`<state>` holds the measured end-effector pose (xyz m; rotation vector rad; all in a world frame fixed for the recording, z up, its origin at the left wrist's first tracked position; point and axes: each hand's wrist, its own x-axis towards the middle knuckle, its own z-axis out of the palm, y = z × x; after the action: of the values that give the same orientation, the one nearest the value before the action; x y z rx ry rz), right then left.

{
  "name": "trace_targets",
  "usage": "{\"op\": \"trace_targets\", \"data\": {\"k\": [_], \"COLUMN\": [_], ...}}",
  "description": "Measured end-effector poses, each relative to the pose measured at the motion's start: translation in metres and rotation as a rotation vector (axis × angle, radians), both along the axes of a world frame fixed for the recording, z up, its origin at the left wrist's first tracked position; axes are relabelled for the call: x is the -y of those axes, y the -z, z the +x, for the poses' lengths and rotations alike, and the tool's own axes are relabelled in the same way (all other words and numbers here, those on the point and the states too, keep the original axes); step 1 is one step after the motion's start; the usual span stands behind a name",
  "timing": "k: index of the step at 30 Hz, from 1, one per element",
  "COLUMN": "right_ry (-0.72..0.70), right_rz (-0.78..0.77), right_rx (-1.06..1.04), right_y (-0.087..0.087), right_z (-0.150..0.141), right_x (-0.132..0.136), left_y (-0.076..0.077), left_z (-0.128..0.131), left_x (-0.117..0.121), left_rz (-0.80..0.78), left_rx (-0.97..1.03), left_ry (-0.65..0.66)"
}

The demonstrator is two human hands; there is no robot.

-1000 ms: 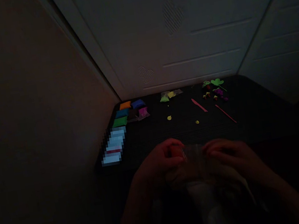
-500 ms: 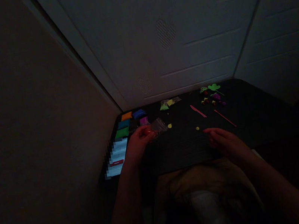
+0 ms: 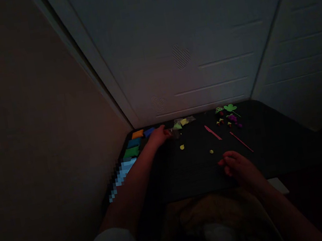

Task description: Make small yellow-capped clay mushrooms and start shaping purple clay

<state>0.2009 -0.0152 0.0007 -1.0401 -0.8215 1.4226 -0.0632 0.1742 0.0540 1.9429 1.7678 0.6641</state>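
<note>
Near the right half of the front edge of the dark table [image 3: 188, 179], the right hand [image 3: 231, 163] is loosely curled; whether it grips anything cannot be told. Toward the far left corner, the left hand [image 3: 158, 136] grips a clear bag [image 3: 174, 134]. The bag extends rightward from its fingers, well apart from the right hand. A small yellow piece [image 3: 211, 151] lies near the right hand.
</note>
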Motion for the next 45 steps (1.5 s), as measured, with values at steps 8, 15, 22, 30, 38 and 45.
{"op": "trace_targets", "data": {"k": [8, 15, 22, 30, 38, 45], "right_ry": [0.053, -0.032, -0.098, -0.023, 0.006, 0.127], "right_rz": [0.058, 0.168, 0.332, 0.412, 0.495, 0.615], "right_rx": [0.002, 0.142, 0.437, 0.606, 0.682, 0.831], "right_y": [0.010, 0.004, 0.002, 0.004, 0.001, 0.005], "right_z": [0.003, -0.024, -0.054, -0.053, -0.051, -0.056], "right_x": [-0.006, -0.006, -0.007, -0.006, -0.005, -0.002], "left_y": [-0.008, 0.016, 0.043, 0.048, 0.046, 0.043], "left_z": [0.022, 0.078, 0.086, 0.081, 0.082, 0.088], "left_x": [0.062, 0.154, 0.164, 0.161, 0.165, 0.168], "left_rz": [0.137, -0.118, -0.353, -0.462, -0.438, -0.421], "left_rx": [0.234, 0.718, 1.258, 1.525, 1.604, 1.669], "left_ry": [0.017, 0.236, 0.124, 0.061, 0.009, -0.053]}}
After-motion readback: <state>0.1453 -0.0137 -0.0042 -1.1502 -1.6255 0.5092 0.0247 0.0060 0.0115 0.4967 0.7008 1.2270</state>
